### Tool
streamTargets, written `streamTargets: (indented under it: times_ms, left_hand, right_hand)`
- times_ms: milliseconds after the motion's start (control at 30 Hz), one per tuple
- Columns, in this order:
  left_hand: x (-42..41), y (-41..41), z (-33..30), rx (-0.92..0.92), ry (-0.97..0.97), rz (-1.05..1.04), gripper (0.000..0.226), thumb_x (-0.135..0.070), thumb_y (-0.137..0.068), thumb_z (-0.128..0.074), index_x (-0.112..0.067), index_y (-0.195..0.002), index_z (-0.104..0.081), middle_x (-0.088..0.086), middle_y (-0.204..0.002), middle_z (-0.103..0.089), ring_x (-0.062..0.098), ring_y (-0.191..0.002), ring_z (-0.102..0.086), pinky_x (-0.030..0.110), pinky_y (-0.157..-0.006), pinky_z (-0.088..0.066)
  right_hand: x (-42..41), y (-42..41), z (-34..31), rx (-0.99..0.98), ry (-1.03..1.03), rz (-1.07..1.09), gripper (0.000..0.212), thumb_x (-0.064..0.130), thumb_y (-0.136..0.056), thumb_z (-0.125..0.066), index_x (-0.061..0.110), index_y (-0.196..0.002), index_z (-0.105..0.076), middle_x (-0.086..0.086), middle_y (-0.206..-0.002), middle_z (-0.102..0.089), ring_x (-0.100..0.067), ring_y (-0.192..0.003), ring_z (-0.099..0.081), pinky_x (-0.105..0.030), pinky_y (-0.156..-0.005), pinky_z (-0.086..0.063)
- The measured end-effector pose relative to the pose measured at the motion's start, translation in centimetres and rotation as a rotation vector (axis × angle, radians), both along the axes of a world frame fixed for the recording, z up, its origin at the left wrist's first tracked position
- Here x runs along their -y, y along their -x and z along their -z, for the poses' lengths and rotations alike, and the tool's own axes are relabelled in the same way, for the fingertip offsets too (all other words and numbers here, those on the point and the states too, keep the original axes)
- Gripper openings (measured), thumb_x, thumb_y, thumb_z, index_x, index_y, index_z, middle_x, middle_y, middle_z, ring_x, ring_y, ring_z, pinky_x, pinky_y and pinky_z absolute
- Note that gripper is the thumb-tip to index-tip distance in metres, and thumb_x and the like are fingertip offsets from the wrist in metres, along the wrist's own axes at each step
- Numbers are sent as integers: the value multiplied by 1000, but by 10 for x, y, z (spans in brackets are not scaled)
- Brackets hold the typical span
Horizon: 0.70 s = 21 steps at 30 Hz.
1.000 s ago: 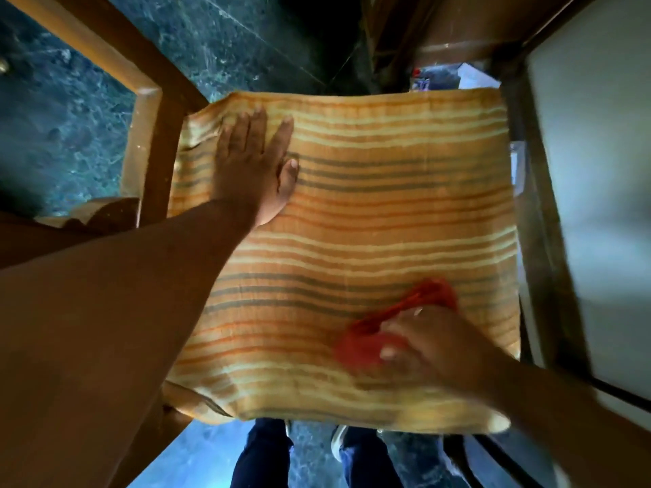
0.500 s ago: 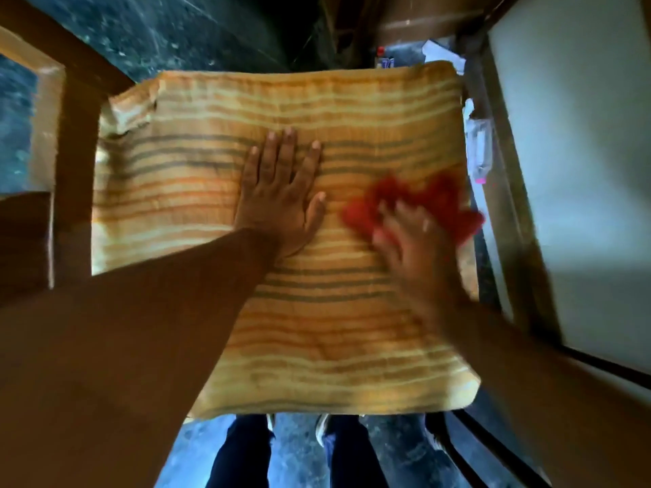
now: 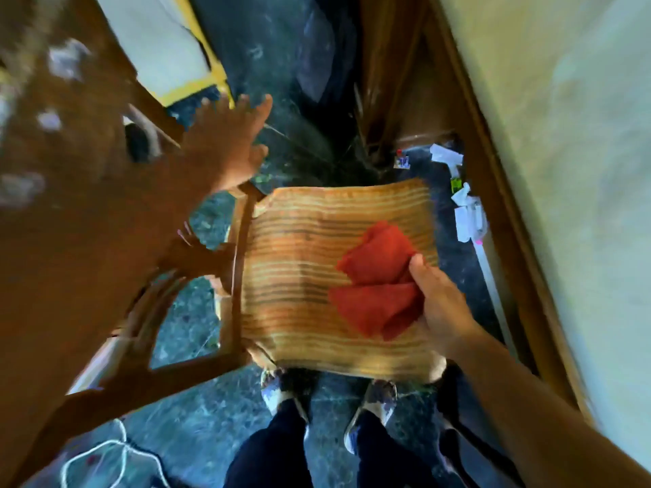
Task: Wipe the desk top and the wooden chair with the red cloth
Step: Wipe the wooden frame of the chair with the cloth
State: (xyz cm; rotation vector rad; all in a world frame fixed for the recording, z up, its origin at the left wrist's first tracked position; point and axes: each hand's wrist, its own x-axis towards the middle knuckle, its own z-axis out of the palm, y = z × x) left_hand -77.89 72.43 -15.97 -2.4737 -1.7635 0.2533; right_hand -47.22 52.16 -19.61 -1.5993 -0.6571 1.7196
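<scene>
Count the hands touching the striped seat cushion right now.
0. The right hand grips the red cloth over the striped seat cushion; the left hand is spread in the air beyond the chair's far corner.

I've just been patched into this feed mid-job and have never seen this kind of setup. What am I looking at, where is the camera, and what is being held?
There is no machine here: a person works with two bare hands, and the one camera sits on their head, looking forward and down. That is why you see arms reaching out from the bottom corners and the person's feet on the dark stone floor below.

In the middle is a wooden chair seen from above, its seat covered by a striped orange cushion. The right hand grips a bunched red cloth, the wiping rag, over the right part of the cushion. The left hand is open, holds nothing, and is raised beyond the chair's far left corner; it is blurred.

At right runs a pale surface with a wooden edge. Small scraps lie on the floor beside it, too blurred to name.
</scene>
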Motion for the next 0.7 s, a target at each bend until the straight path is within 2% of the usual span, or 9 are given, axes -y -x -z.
streamTargets:
  times_ms: [67, 133, 267, 333, 400, 533, 600, 667, 700]
  left_hand:
    - [-6, 44, -58, -84, -88, 43, 72, -33, -87, -58, -12, -149, -28, 28, -141, -44, 49, -127, -41, 59, -102, -31]
    - [-14, 86, -103, -163, -128, 47, 72, -35, -87, -59, -12, -149, -30, 27, -144, -42, 49, -129, -39, 58, -105, -29]
    - [-20, 138, -136, -111, -74, 14, 68, -41, -93, -51, -15, -151, -27, 19, -156, -31, 43, -140, -30, 58, -112, -26]
    - [-22, 149, -136, -57, -16, 44, 67, -46, -98, -40, -14, -154, -20, 18, -161, -19, 40, -146, -20, 57, -116, -20]
    - [-28, 156, -132, 71, 45, 68, 69, -47, -100, -34, -11, -155, -14, 17, -164, -10, 37, -150, -10, 55, -118, -14]
    - [-32, 161, -120, 355, 127, 119, 67, -42, -104, -30, -6, -156, -8, 15, -165, -2, 30, -152, -2, 46, -123, -8]
    - [-32, 165, -118, 455, 152, 113, 65, -39, -105, -29, -5, -155, -8, 16, -165, -2, 30, -152, 0, 47, -123, -6]
    - [-31, 165, -117, 490, 155, 117, 63, -38, -105, -27, -4, -155, -8, 16, -165, -3, 30, -152, 0, 48, -123, -6]
    - [-30, 164, -117, 501, 159, 121, 63, -37, -105, -27, -4, -155, -8, 16, -165, -3, 30, -152, 0, 47, -123, -6]
  right_hand:
    - [-10, 3, -42, -178, -97, 56, 54, 67, -72, -66, 26, -106, -75, -9, -111, -74, -26, -100, -70, -44, -82, -57]
    - [-16, 17, -75, -366, -148, 127, 54, 64, -81, -57, 24, -115, -72, -8, -121, -71, -22, -109, -68, -36, -81, -58]
    - [-14, 87, -100, -436, -58, 182, 33, 35, -80, -57, 15, -96, -78, -10, -92, -78, -24, -78, -75, -39, -63, -62]
    - [-10, 131, -103, -410, 1, 136, 28, 21, -72, -56, 9, -84, -78, -14, -82, -76, -27, -68, -73, -40, -65, -61]
    - [-3, 181, -106, -391, 40, 141, 33, 15, -65, -56, 3, -91, -70, -15, -79, -74, -27, -67, -71, -39, -68, -59]
    - [4, 275, -124, -392, 11, -12, 35, 11, -50, -64, 1, -84, -65, -16, -66, -70, -25, -55, -69, -27, -48, -56]
    - [12, 314, -126, -231, -76, -142, 38, 18, -56, -74, 5, -91, -65, -20, -91, -72, -29, -82, -73, -19, -56, -55]
    - [26, 345, -126, 3, -291, -311, 48, 36, -88, -64, 24, -133, -54, -10, -141, -54, -23, -128, -54, -16, -90, -47]
    - [36, 358, -126, 41, -438, -387, 56, 47, -96, -52, 37, -147, -35, 5, -156, -36, -13, -141, -38, -22, -107, -38]
